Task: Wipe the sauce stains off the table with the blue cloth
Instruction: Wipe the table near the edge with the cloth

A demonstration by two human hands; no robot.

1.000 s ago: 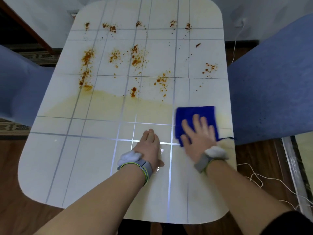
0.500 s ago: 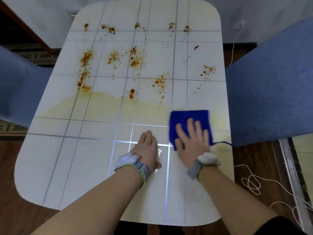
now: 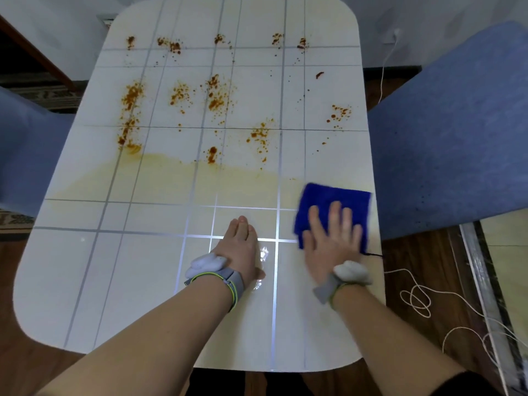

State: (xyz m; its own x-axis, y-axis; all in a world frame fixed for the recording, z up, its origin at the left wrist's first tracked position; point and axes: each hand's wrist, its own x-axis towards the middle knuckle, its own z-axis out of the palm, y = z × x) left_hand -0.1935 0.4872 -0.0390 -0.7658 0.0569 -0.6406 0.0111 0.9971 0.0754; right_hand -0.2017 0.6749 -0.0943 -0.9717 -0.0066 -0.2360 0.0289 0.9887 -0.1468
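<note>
Your right hand (image 3: 331,247) presses flat, fingers straight and spread, on the blue cloth (image 3: 337,195) at the table's (image 3: 85,281) right edge, centre-right of frame. Your left hand (image 3: 240,247) rests flat on the table beside it, fingers straight and together. Sauce stains (image 3: 217,95) dot the upper half.

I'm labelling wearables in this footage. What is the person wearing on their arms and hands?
The left hand and right hand are ungloved, and the forearms are bare. Each wrist carries a grey strap edged in yellow-green, with a rounded white pod on it. A dark sleeve shows near the right elbow, at the bottom right corner.
</note>
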